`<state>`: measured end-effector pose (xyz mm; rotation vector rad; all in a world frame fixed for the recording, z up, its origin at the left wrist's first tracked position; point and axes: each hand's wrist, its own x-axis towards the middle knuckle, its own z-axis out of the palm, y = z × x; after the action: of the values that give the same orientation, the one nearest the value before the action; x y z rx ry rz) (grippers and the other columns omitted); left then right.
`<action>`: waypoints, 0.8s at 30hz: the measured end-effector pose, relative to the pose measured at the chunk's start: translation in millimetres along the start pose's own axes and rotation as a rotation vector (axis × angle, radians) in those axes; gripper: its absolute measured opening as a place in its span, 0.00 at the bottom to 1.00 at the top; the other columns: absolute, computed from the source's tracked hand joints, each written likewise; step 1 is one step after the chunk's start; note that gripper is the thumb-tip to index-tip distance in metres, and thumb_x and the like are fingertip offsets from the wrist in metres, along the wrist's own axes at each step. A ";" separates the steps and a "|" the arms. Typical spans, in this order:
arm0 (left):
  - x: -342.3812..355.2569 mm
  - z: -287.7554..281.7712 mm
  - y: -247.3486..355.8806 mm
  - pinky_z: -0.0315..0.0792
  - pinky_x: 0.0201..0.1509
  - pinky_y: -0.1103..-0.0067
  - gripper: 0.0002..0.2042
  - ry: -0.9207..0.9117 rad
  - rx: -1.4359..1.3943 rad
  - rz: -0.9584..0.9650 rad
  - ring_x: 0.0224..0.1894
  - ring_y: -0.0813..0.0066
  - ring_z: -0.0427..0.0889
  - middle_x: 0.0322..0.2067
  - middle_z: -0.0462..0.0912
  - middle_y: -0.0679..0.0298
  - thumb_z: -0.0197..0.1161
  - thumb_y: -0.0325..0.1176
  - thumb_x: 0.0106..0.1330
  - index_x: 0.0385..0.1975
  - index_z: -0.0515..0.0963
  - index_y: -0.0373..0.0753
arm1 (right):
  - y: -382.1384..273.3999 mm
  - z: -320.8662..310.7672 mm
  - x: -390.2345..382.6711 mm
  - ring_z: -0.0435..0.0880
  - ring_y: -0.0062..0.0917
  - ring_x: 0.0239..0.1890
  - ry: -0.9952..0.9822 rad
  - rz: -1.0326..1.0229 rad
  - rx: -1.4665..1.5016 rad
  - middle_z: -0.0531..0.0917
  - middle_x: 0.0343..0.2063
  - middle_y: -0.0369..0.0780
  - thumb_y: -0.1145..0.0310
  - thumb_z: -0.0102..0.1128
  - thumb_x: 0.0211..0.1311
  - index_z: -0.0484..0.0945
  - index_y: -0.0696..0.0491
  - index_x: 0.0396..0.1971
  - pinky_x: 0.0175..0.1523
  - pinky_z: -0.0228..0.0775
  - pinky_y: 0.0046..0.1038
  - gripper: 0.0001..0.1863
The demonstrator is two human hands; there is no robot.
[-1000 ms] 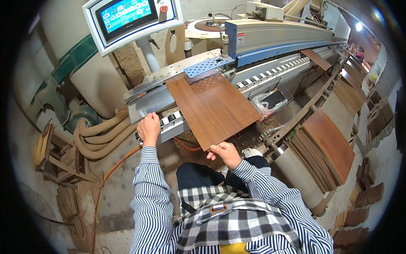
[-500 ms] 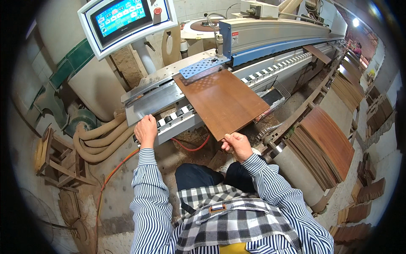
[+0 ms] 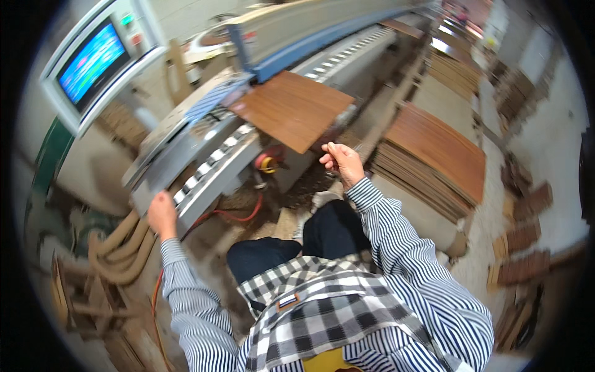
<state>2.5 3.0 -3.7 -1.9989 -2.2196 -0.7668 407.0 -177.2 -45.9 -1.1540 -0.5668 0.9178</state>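
The board (image 3: 294, 110) is reddish brown (with faint darker streaks). The sleeves (image 3: 406, 248) carry dark blue and white stripes, the apron (image 3: 338, 310) black-and-white checks.

A panel (image 3: 296, 110) lies across the roller track (image 3: 212, 166) before a long machine (image 3: 304, 40), the person's right hand (image 3: 343, 162) near its closest corner. The left hand (image 3: 162, 215) is at the track's near end, hoses (image 3: 121, 251) to its left. A control screen (image 3: 93, 63) stands far left; a stack of boards (image 3: 437, 152) lies right.
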 end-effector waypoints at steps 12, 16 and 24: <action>7.5 14.9 -10.4 0.67 0.37 0.58 0.21 -0.038 0.077 0.093 0.36 0.47 0.76 0.34 0.79 0.50 0.39 0.47 0.63 0.35 0.77 0.39 | -60.8 -278.7 -177.5 0.71 0.13 0.16 1.308 -0.427 -0.486 0.80 0.19 0.36 0.66 0.50 0.61 0.54 0.56 0.61 0.24 0.66 0.15 0.29; 6.4 12.9 -4.8 0.67 0.38 0.59 0.21 -0.046 0.095 0.081 0.36 0.48 0.76 0.34 0.79 0.51 0.39 0.47 0.63 0.35 0.77 0.39 | -61.4 -306.9 -187.2 0.73 0.14 0.17 1.260 -0.354 -0.442 0.80 0.19 0.37 0.63 0.52 0.61 0.62 0.58 0.57 0.23 0.66 0.16 0.26; 6.0 13.0 -8.5 0.66 0.37 0.58 0.21 -0.036 0.068 0.098 0.35 0.47 0.75 0.33 0.78 0.50 0.40 0.47 0.63 0.32 0.77 0.38 | -42.1 -265.0 -166.6 0.76 0.17 0.21 1.206 -0.351 -0.056 0.78 0.24 0.38 0.72 0.58 0.55 0.69 0.59 0.38 0.22 0.67 0.15 0.13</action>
<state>-2.8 13.4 -15.7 -2.0873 -2.1177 -0.6416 540.7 -461.0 -82.5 -1.3659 0.2059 -0.1758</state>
